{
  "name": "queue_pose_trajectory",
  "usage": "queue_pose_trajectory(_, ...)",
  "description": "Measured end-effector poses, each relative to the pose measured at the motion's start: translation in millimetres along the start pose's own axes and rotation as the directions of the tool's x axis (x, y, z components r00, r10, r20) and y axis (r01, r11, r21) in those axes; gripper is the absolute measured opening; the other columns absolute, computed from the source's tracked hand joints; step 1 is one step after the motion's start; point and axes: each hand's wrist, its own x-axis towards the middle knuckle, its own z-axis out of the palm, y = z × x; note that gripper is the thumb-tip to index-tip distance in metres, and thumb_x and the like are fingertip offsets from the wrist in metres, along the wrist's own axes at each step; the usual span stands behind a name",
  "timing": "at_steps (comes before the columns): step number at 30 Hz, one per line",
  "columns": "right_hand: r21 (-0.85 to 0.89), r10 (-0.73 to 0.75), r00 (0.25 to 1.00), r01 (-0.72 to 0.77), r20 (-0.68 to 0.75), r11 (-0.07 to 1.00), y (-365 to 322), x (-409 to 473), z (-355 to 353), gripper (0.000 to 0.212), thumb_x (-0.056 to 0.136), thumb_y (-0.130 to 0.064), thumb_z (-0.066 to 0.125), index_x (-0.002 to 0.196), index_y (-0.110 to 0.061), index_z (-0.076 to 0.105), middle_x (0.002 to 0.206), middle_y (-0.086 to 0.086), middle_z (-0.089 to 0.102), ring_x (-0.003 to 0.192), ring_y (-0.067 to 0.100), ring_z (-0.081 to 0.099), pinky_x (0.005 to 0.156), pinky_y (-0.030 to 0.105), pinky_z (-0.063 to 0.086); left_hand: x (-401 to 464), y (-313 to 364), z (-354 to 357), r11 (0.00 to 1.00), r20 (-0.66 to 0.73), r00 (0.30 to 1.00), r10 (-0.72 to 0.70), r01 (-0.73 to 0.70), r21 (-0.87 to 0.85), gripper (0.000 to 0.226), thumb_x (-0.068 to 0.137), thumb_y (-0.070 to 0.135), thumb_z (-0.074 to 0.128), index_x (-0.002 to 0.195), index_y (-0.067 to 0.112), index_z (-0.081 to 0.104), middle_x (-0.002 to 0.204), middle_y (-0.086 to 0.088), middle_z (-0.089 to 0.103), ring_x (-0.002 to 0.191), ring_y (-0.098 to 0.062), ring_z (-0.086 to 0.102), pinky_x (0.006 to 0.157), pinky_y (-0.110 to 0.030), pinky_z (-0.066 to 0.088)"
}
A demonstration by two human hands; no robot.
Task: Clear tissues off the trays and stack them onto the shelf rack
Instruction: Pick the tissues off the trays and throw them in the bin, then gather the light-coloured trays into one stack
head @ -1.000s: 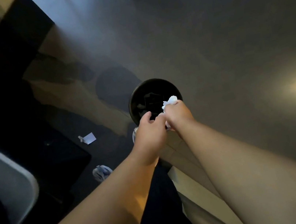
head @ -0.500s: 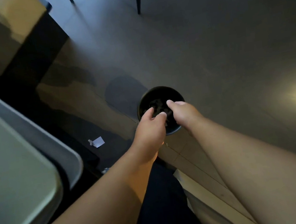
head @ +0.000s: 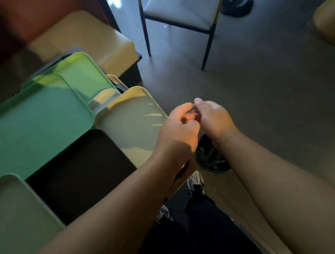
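My left hand [head: 178,125] and right hand [head: 213,117] meet in front of me, fingertips touching, fingers loosely curled; I see nothing held in either, though the blur keeps me from being sure what lies between the fingertips. Below my wrists, on the floor [head: 267,101], sits the dark round bin [head: 210,159], mostly hidden by my right forearm. The trays cover the table to my left: a yellow tray [head: 135,118] at the table's right edge, just under my left hand, a black tray [head: 77,173] beside it, a large green tray [head: 26,135] behind that, a lighter green tray [head: 85,76] toward the far edge, and a pale green tray [head: 11,219] at the near left corner. No tissues show on them. A grey chair [head: 182,0] stands across the floor.
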Motion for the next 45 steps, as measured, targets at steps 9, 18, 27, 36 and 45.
queue_pose_trajectory(9, -0.504, -0.083, 0.995, 0.097, 0.051, 0.858, -16.8, -28.5, 65.0, 0.041, 0.085, -0.033, 0.06, 0.124, -0.022, 0.062, 0.115, -0.003, 0.067, 0.108, 0.022, 0.063, 0.089, 0.041, 0.056, -18.0, -23.2, -85.1, 0.995, -0.152, 0.983, -0.098, 0.091, -0.052, 0.055, 0.097, 0.003, 0.047, 0.15, 0.017, 0.041, 0.127, -0.005, 0.06, 0.112, -0.023, 0.061, 0.097, -0.039, 0.054)
queue_pose_trajectory(18, -0.541, -0.255, 0.964, 0.173, -0.08, 0.823, -44.2, -46.2, 61.6, 0.018, 0.086, -0.026, 0.046, 0.092, -0.02, 0.062, 0.101, 0.004, 0.063, 0.076, 0.019, 0.061, 0.054, 0.028, 0.038, -37.6, -12.1, -123.0, 0.993, -0.313, 0.947, -0.08, 0.047, -0.11, 0.049, 0.092, 0.007, 0.051, 0.14, 0.018, 0.051, 0.102, 0.001, 0.063, 0.084, -0.013, 0.06, 0.073, -0.027, 0.052)
queue_pose_trajectory(27, -0.29, -0.414, 0.907, 0.376, -0.081, 0.88, -95.0, -87.3, 76.1, 0.019, 0.09, -0.024, 0.046, 0.102, -0.02, 0.06, 0.109, 0.004, 0.062, 0.085, 0.013, 0.063, 0.067, 0.03, 0.052, -55.1, -2.0, -161.1, 0.995, -0.53, 0.846, -0.062, 0.013, -0.096, 0.08, 0.089, 0.025, 0.057, 0.158, 0.018, 0.018, 0.155, -0.011, 0.031, 0.133, -0.029, 0.044, 0.102, -0.039, 0.044)
queue_pose_trajectory(36, -0.28, -0.206, 0.914, 0.312, 0.35, 0.908, -42.8, -149.8, 207.2, 0.013, 0.093, -0.019, 0.047, 0.096, -0.017, 0.059, 0.092, 0.003, 0.065, 0.088, 0.022, 0.062, 0.075, 0.04, 0.05, -146.5, -92.4, -232.7, 0.971, -0.741, 0.634, -0.221, 0.212, -0.109, 0.083, 0.087, 0.021, 0.06, 0.157, 0.011, 0.017, 0.152, -0.019, 0.032, 0.135, -0.036, 0.041, 0.114, -0.047, 0.036)
queue_pose_trajectory(45, -0.433, -0.108, 0.89, 0.318, 0.442, 0.844, -3.4, -184.0, 275.3, 0.017, 0.093, -0.022, 0.043, 0.104, -0.015, 0.054, 0.113, 0.013, 0.059, 0.099, 0.028, 0.057, 0.088, 0.043, 0.05, -194.0, -162.9, -260.5, 0.942, -0.768, 0.551, -0.327, 0.259, -0.215, 0.082, 0.087, 0.021, 0.055, 0.159, 0.017, 0.016, 0.152, -0.009, 0.046, 0.13, -0.029, 0.052, 0.107, -0.046, 0.047)
